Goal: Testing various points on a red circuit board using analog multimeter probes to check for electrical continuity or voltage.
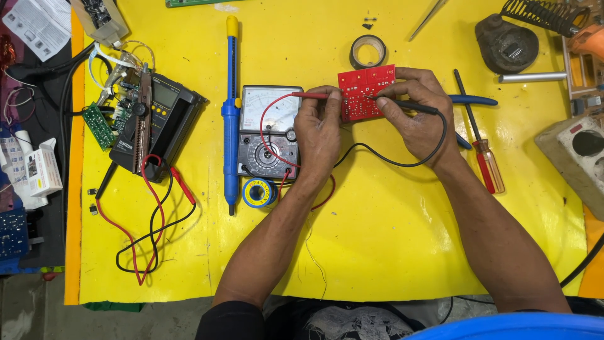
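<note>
A small red circuit board [363,88] lies on the yellow table cover [377,239]. My left hand [318,129] grips a red test probe [309,95] whose tip touches the board's left edge. My right hand [418,113] pinches a black test probe [409,106] with its tip on the board's middle. Red and black leads run from the probes to an analog multimeter [270,129] lying just left of my left hand.
A blue and yellow desoldering pump [231,113] and a solder spool [259,192] lie beside the meter. A digital multimeter [157,123] with leads sits at left. Tape roll [368,50], screwdriver [481,148], blue-handled pliers [472,101], soldering stand [506,44] and power strip [576,157] lie at right.
</note>
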